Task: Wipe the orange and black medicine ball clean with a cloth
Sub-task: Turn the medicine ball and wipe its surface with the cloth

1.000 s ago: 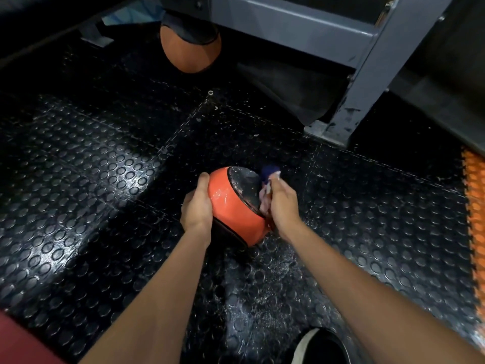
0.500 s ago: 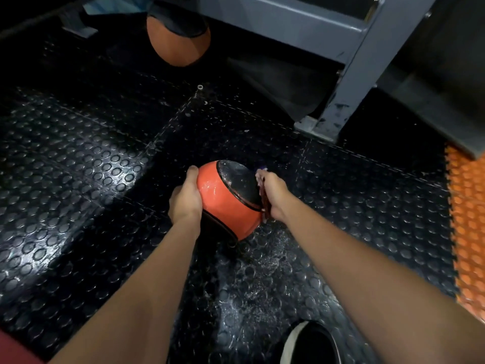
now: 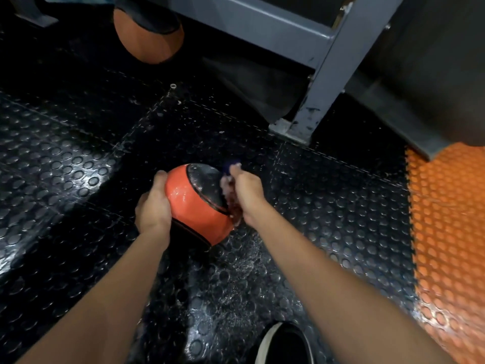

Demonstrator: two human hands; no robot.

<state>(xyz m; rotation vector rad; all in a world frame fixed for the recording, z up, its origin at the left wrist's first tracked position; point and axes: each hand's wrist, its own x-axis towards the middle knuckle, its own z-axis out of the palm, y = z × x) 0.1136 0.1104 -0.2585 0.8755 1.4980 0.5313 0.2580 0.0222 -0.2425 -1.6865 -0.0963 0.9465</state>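
Plainly mid-wipe. At far left lies the black studded floor (image 3: 52, 158), shiny where light falls on it. Next comes the left hand (image 3: 153, 206), palm against the orange side of the ball (image 3: 194, 203), fingers curled round it with the thumb up on the near upper edge; it steadies the ball, which looks lifted and tilted just above the floor, though whether its underside touches the mat I cannot tell. The ball's black panel faces up and to the right, and glistens as if wet.

Against that panel's right edge is the cloth (image 3: 231, 191), bunched and blurred, a dark blue end poking out above the knuckles. The right hand (image 3: 248, 193) has its fingers closed on the cloth and presses it to the seam between black and orange.

Further back, a second ball (image 3: 149, 40) sits under a grey metal frame (image 3: 328, 82), well apart from the work. At the bottom edge a shoe (image 3: 283, 345) shows, and at far right an orange mat (image 3: 446, 232) adjoins the black one. The floor below the ball is speckled with droplets.

Judging by this, the right flank is being wiped now. The next move likely calls for the left hand to turn the ball so an unwiped face comes under the cloth, with a firm hold, since a wet surface may slip.
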